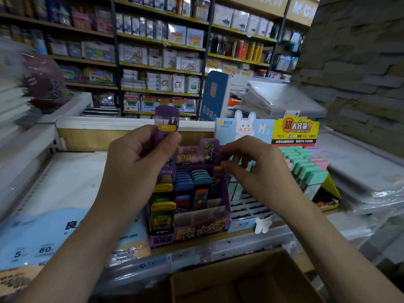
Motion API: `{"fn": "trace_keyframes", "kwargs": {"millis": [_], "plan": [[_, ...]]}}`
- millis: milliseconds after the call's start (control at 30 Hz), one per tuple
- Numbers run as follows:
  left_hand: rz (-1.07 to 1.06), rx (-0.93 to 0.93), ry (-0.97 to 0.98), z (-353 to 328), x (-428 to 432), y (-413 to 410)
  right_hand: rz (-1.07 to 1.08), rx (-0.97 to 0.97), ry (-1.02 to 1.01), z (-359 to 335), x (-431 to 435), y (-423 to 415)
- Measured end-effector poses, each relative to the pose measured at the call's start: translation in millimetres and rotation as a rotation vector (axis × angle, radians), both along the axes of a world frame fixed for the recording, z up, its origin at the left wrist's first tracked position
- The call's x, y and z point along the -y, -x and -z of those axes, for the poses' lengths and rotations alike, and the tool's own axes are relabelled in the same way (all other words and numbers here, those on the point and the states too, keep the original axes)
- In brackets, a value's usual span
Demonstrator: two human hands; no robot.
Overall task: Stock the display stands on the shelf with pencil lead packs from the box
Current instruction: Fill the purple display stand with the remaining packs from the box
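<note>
**Seating the purple pack in an open slot**

We hold a purple pack (167, 118) upright in the left hand (135, 165). The fingers curl round its lower half and the thumb presses across its front. The pack is raised above the purple display stand (190, 234), which sits at the front of the shelf (240, 250). The right hand (260, 173) hovers at the stand's right side, thumb and forefinger drawn close together by its wall. We cannot tell whether they pinch anything or only touch the card.

To do this step well, we judge that the slot should be chosen first. The front cells in the middle and on the right show bare white dividers (196, 215). The left column carries yellow-capped packs (162, 206), and behind the bare cells stand blue-capped packs (183, 182) and teal-capped packs (201, 178). We would lower the pack straight down between the dividers, cap up and printed face forward, so it does not snag the thin card. The right hand could steady the light stand so it does not slide toward the cardboard box (240, 265) below the shelf edge.

The pack is a slim, flat case of translucent purple with a rounded top. A yellow-orange band crosses its middle, with dark artwork above; blur hides the print. More than one pack may be stacked in the grip, but we cannot tell.
</note>
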State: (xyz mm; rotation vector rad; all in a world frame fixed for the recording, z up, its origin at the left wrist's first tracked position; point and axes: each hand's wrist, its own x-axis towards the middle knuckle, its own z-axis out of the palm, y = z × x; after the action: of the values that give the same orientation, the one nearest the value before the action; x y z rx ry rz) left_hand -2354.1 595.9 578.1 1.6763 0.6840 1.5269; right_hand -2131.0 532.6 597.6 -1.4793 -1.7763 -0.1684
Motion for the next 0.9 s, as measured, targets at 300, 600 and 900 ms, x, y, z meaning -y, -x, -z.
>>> {"fn": "trace_keyframes", "kwargs": {"millis": [300,600,900], "plan": [[0.033,0.033,0.023,0.8,-0.3,0.7,0.067,0.21,-0.05,18.9,-5.9,4.4],[0.036,0.004,-0.011,-6.3,4.1,1.4,0.091,0.278,-0.107,25.6,-4.2,6.6],[0.1,-0.032,-0.043,-23.1,6.7,-3.7,0.136,0.036,-0.19,33.8,23.7,-12.4]]}}
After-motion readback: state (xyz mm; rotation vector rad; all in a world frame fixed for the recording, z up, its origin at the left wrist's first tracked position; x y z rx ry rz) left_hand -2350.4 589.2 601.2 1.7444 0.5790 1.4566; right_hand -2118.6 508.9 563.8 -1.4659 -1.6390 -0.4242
